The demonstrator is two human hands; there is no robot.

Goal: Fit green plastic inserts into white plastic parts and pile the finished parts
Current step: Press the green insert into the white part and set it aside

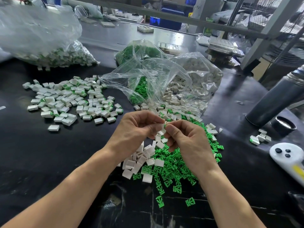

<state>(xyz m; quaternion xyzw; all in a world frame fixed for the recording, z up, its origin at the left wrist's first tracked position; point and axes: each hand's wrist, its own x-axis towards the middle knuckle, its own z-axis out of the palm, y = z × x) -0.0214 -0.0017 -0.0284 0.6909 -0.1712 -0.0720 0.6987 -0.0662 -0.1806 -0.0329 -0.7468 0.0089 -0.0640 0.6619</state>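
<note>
My left hand (136, 129) and my right hand (185, 140) meet above the table's middle, fingertips pinched together on one small white part (164, 126). Whether a green insert sits in it is hidden by the fingers. Below the hands lies a loose heap of white parts (141, 160) on the left and green inserts (172, 170) on the right. A spread pile of finished parts (72, 101), white with green showing, lies to the far left.
An open clear bag (164, 79) behind the hands spills green inserts and white parts. A second bag (49, 46) of finished parts lies at the back left. A grey cylinder (278, 99), a small group of parts (259, 137) and a white controller (287, 155) stand right.
</note>
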